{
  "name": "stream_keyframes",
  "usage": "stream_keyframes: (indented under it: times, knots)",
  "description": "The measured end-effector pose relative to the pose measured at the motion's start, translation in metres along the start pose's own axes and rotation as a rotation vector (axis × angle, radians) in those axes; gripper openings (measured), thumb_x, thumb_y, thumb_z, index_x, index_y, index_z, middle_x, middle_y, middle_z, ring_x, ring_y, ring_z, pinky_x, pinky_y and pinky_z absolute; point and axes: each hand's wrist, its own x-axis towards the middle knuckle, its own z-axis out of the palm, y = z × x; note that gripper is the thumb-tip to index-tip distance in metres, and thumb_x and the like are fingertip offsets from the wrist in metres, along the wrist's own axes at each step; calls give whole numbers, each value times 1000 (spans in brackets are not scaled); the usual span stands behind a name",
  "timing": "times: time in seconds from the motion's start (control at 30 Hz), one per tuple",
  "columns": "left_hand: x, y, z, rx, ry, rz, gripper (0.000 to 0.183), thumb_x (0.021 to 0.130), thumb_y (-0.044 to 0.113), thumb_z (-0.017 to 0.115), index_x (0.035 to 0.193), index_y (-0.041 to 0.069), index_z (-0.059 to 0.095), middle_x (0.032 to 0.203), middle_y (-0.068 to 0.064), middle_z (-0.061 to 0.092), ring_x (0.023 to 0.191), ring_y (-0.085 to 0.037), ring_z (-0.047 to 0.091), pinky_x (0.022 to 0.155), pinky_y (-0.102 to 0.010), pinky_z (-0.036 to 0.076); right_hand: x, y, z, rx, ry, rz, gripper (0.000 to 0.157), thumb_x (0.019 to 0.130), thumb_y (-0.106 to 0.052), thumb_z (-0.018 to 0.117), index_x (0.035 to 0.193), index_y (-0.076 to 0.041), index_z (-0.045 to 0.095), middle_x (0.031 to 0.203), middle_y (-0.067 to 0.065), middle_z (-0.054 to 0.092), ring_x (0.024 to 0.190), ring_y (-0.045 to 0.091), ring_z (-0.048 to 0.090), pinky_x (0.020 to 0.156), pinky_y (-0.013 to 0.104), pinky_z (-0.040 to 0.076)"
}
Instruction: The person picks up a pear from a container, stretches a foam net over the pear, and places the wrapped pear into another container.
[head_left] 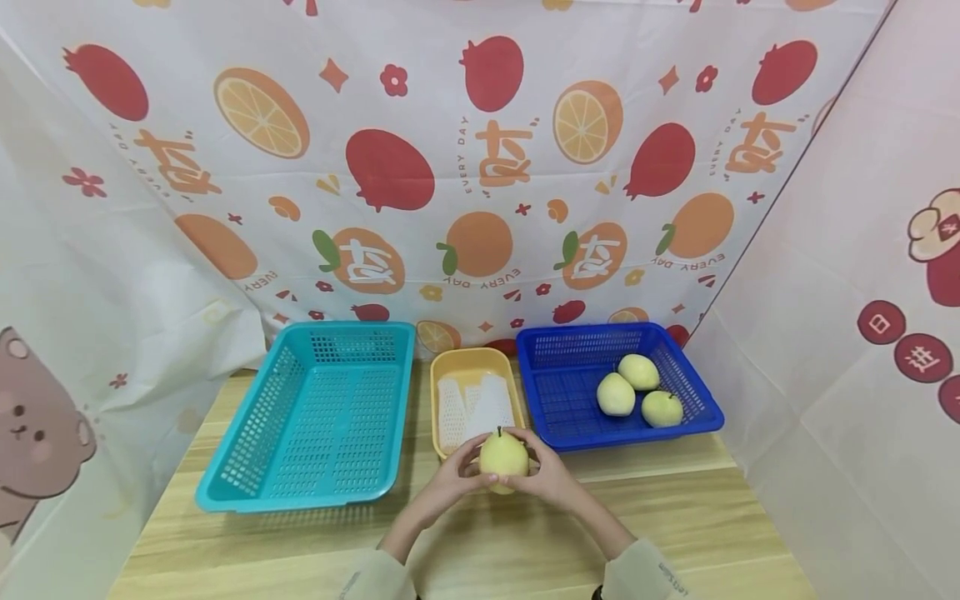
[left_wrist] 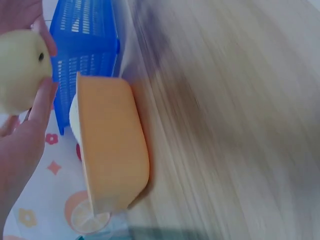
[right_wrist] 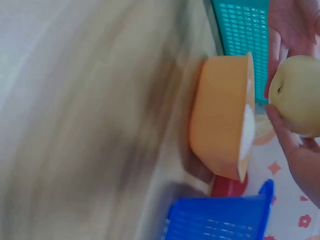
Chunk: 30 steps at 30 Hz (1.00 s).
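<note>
A pale yellow pear [head_left: 504, 458] is held up between both hands, its stem pointing upward in the head view. My left hand [head_left: 450, 482] grips its left side and my right hand [head_left: 552, 477] its right side, with the thumbs across the near face. Both wrist views show the pear [left_wrist: 20, 72] [right_wrist: 299, 95] raised above the table, fingers around it. Just behind it stands a small yellow tray [head_left: 471, 358], partly covered by the hands. White foam net sleeves [head_left: 491, 407] lie in that tray.
To the right, a blue basket [head_left: 558, 417] contains three pears [head_left: 617, 395]. A larger teal basket [head_left: 337, 425] stands at left with nothing visible inside. Behind them hangs a fruit-print cloth [head_left: 420, 250]; the wooden table [head_left: 510, 550] extends toward the person.
</note>
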Motion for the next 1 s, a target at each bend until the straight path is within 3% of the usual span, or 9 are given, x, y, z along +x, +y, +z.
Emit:
stream_keyframes:
  times: [0.13,0.33,0.47,0.73,1.0]
  knots:
    - [-8,-1,-5,89,-16,16,68,83,16,69,139,2,34,133,-26,38,113,-40,46,87,-41,45,-3,8,6,64,-75,-23,65,80,1,69,134,6,34,133,25,34,114,43,42,82,37,48]
    - [-15,-8,-6,111,18,-2,68,79,15,74,136,3,39,132,-25,39,113,-40,46,86,-44,45,-4,33,9,13,-157,-15,69,81,-2,68,139,3,30,141,29,22,114,42,42,82,34,48]
    - [-17,-15,-3,129,62,-8,70,75,12,76,134,1,40,130,-24,42,110,-39,48,87,-45,45,-2,55,10,-50,-172,29,73,80,-6,71,141,-3,31,139,22,30,110,35,47,80,32,50]
    - [-21,-30,4,206,78,-36,74,72,11,79,131,-4,37,126,-26,42,104,-40,49,83,-48,46,-6,68,10,-141,-224,104,74,76,-21,76,139,-13,38,130,12,43,108,29,49,77,24,49]
    - [-23,-40,5,310,45,-45,79,70,16,80,130,-5,34,128,-26,37,109,-43,45,87,-49,43,-10,78,20,-132,-232,117,74,75,-14,77,138,-11,39,137,13,38,112,28,48,78,22,48]
